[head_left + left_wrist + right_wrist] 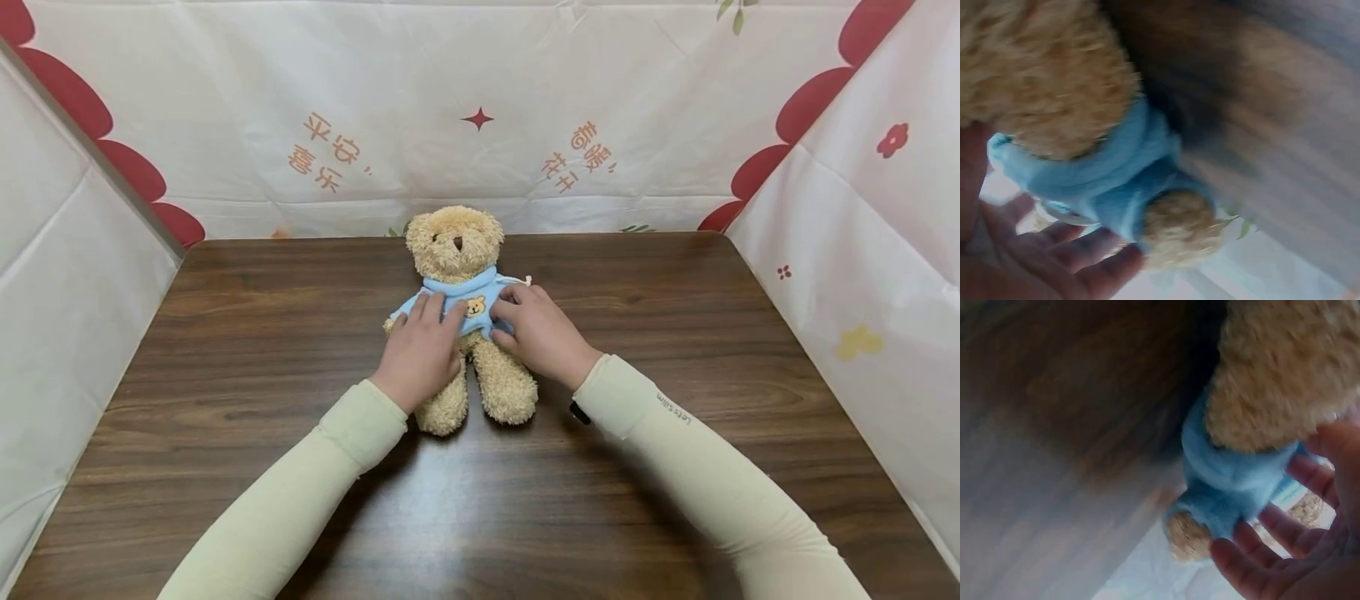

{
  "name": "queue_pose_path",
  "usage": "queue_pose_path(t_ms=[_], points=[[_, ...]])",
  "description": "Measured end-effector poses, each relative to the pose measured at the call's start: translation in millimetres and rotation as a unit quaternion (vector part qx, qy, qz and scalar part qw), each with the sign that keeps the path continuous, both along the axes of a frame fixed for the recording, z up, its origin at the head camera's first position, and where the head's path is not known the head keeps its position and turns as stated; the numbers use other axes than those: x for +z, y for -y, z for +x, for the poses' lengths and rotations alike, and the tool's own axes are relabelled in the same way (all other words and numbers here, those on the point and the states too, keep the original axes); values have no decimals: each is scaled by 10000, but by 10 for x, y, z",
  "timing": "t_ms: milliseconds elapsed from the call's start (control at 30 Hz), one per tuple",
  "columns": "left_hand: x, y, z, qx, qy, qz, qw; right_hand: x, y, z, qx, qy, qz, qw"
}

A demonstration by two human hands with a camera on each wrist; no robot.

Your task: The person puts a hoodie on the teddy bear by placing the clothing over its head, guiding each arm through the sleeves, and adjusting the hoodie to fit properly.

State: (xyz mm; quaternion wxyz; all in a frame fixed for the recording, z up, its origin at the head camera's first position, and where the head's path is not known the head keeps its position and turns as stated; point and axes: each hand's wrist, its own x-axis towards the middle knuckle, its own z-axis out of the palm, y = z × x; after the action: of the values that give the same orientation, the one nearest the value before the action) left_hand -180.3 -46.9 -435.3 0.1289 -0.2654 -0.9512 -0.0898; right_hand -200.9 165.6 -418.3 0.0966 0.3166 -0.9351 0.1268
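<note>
A fluffy tan teddy bear (456, 225) lies on its back, head away from me, in a light blue sweater (459, 286) with a small bear face on the chest. The left hand (417, 357) rests on the sweater's left side, fingers fairly straight. On the other side, the right hand (553, 337) touches the sweater with loosely bent fingers. In the left wrist view, spread fingers (1110, 269) reach the blue sleeve near the bear's paw (1182, 228). The right wrist view shows fingers (1235, 565) against the other sleeve. The bear's leg hides part of the thumb side.
A dark wood-grain table (240, 367) lies under the bear. White printed cloth (480, 67) with red scallops stands behind it and along both sides. A pale cord end (527, 281) sticks out beside the bear's right-hand shoulder.
</note>
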Motion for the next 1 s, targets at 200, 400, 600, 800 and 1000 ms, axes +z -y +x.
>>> queue_pose_path(t_ms=[200, 400, 600, 800, 1000], points=[[-38, 57, -55, -216, -960, 153, 9950, -11, 14, 35, -80, -49, -39, 9999], [6, 68, -52, -282, -1372, -167, 9900, -68, 42, 34, -51, -67, -117, 9999], [77, 64, 15, -450, -667, -420, 9959, -68, 34, 54, 292, -193, 144, 9993], [65, 60, 92, -622, -183, -691, 9955, -54, 15, 106, 277, 100, 346, 9990], [45, 126, 106, -507, -204, -348, 9979, 3, -66, 120, 402, 267, 560, 9973]])
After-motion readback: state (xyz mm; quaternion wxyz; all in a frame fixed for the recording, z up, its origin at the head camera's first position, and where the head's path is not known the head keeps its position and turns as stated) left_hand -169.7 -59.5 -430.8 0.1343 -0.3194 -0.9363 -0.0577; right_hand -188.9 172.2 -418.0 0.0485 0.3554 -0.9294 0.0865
